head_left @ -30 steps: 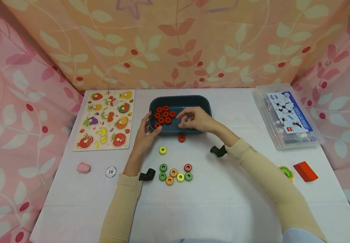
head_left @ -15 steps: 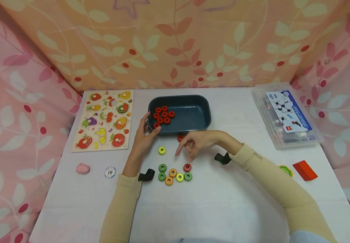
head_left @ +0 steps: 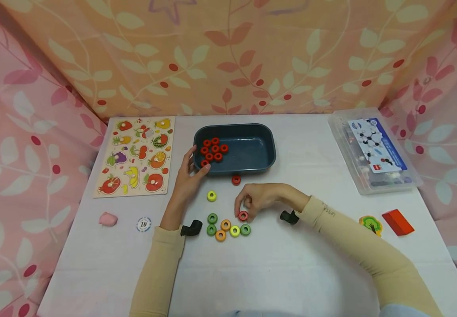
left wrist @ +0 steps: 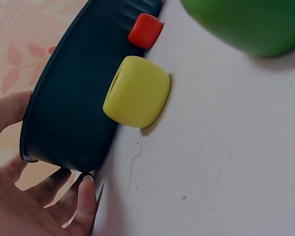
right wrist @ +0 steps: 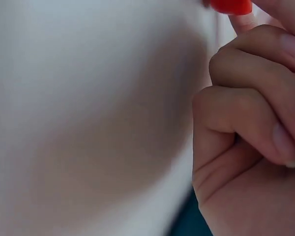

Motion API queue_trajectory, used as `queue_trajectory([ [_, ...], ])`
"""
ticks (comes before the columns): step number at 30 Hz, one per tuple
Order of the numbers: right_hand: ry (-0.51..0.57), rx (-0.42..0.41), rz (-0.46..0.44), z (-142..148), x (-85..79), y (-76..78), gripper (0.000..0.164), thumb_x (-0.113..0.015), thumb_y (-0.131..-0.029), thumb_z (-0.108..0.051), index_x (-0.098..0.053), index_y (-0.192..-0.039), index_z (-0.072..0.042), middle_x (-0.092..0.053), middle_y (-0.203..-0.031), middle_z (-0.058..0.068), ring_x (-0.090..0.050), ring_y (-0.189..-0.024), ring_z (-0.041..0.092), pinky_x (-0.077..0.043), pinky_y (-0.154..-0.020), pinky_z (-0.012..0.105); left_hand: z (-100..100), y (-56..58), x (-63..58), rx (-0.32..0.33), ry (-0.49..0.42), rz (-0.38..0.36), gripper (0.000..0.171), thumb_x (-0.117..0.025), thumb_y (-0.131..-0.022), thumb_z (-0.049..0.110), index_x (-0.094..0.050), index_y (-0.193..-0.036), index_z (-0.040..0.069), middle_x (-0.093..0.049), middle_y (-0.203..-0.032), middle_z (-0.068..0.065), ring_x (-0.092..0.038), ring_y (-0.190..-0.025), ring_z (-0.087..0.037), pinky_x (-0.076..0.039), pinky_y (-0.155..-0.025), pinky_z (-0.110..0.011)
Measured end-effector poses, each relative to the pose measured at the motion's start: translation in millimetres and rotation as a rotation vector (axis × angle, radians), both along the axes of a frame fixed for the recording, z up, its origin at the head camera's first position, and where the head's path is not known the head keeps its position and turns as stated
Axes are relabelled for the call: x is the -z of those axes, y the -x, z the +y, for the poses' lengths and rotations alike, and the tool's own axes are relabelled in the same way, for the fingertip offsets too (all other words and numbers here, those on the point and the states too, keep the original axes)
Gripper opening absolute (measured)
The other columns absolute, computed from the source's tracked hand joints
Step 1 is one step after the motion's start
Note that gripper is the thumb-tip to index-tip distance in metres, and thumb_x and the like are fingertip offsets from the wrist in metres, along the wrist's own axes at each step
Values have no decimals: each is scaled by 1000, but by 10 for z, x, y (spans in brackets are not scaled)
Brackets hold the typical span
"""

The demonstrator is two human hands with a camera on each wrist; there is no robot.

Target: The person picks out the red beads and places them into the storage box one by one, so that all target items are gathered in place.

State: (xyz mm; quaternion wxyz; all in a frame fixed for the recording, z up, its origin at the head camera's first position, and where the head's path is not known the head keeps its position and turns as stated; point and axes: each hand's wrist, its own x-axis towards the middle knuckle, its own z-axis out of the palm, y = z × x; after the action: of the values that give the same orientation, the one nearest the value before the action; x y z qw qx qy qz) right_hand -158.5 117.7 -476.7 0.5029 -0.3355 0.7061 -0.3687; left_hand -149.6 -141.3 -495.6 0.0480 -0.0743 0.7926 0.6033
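Observation:
My right hand [head_left: 258, 197] pinches a red ring [head_left: 243, 215] between thumb and index finger, just behind a green ring [head_left: 245, 229]. In the right wrist view, the other fingers [right wrist: 241, 108] are curled into the palm, and part of the red ring [right wrist: 232, 6] shows at the top. My left hand [head_left: 187, 181] holds the front left corner of a dark blue tray [head_left: 252, 169], thumb at the front and fingers along the left side. Several red rings [head_left: 215, 149] lie in the tray's left part. Another red ring [head_left: 236, 180] sits just in front of it.
Loose on the table are a yellow ring [head_left: 211, 196], two orange rings [head_left: 226, 225], another yellow ring [head_left: 234, 231] and green rings [head_left: 212, 218]. A fruit puzzle board [head_left: 133, 156], pink figure [head_left: 108, 219] and chip [head_left: 144, 224] lie left; a clear case [head_left: 375, 152] and red block [head_left: 398, 222] right.
My right hand has come from over the tray toward the front, past the ring by the tray, and taken hold of the red ring above the green one. My left hand stays at the tray.

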Motion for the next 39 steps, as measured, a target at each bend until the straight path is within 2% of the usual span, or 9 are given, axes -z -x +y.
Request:
queue_trajectory([
  [8, 110, 71, 85, 28, -440, 301, 34, -79, -82, -3, -74, -115, -6, -47, -57, 2, -38, -53, 14, -33, -58, 26, 5, -7, -9, 1, 3, 6, 77, -73, -91, 40, -30, -154, 44, -30, -162, -3, -36, -145, -29, -26, -119, -51],
  [13, 176, 201, 174, 45, -566, 520, 36, -77, -87, -10, -69, -121, -5, -53, -62, 13, -40, -50, 18, -35, -52, 27, 3, -8, -8, 9, 5, 1, 76, -73, -91, 43, -30, -154, 45, -30, -162, -4, -36, -145, -30, -26, -119, -52],
  [17, 165, 402, 316, -1, -521, 640, 34, -76, -89, -16, -69, -121, -9, -61, -72, 23, -46, -50, 21, -42, -51, 29, 2, -8, -7, 8, 1, -5, 76, -72, -91, 44, -30, -153, 46, -30, -162, -5, -36, -145, -30, -26, -119, -52],
  [20, 95, 535, 444, -62, -412, 707, 31, -77, -88, -18, -70, -118, -10, -65, -75, 16, -51, -57, 17, -43, -57, 27, 1, -8, -8, 1, 1, -2, 75, -72, -91, 43, -30, -153, 46, -32, -162, -6, -36, -145, -29, -26, -119, -51],
  [22, 34, 581, 484, -105, -322, 732, 29, -77, -88, -18, -71, -116, -9, -65, -74, 10, -54, -60, 15, -43, -60, 27, 0, -11, -11, 1, 0, 1, 76, -72, -91, 42, -30, -154, 45, -32, -161, -7, -37, -145, -29, -26, -119, -51],
  [24, -26, 597, 507, -147, -239, 734, 28, -77, -88, -18, -72, -114, -8, -65, -73, 4, -56, -64, 14, -43, -63, 26, 0, -12, -9, 3, 1, 2, 76, -72, -91, 41, -30, -154, 44, -32, -161, -6, -37, -145, -29, -26, -119, -51],
  [28, -81, 611, 506, -213, -125, 717, 27, -77, -88, -15, -73, -113, -6, -69, -75, 5, -61, -68, 15, -46, -67, 28, -2, -9, 1, 10, -3, 4, 76, -72, -92, 41, -30, -154, 44, -31, -162, -6, -37, -145, -29, -26, -119, -51],
  [34, -11, 628, 456, -240, -97, 715, 43, -70, -91, -4, -61, -134, -4, -77, -100, 10, -71, -97, 19, -52, -91, 36, -6, 3, 16, 10, -2, 6, 76, -72, -91, 43, -29, -154, 44, -31, -162, -6, -36, -145, -30, -26, -119, -52],
  [39, 29, 633, 403, -199, -131, 710, 44, -68, -92, -4, -59, -136, -5, -75, -111, 13, -70, -107, 21, -51, -97, 39, -5, 1, 18, 10, 3, 5, 76, -72, -91, 43, -29, -154, 44, -30, -162, -5, -36, -145, -30, -26, -119, -52],
])
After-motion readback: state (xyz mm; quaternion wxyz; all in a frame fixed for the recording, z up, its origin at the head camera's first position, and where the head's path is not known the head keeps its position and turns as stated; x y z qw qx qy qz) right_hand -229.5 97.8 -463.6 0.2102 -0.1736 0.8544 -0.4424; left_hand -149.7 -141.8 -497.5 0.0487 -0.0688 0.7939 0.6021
